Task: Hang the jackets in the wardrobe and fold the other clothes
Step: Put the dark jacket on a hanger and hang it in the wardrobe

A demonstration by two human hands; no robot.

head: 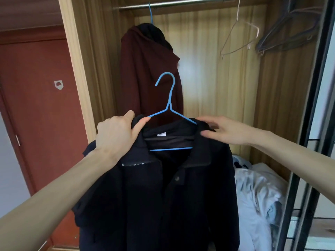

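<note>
Standing open ahead, the wardrobe [208,73] shows a wood-grain back wall and a metal rail [172,3] across its top. Filling the lower middle of the view, a black jacket [163,196] hangs on a blue hanger [170,105] held up in front of the wardrobe, below the rail and not yet hooked on it. Behind it a maroon jacket [145,73] hangs from the rail on another blue hanger. Pale crumpled clothes [257,192] lie on the wardrobe floor at the right. Empty wire hangers [239,38] dangle from the rail at the upper right. The left hand [117,133] grips the black jacket's collar and hanger shoulder, fingers [143,123] curled around them. The right hand [226,131] touches the other shoulder with fingers straight, released.
</note>
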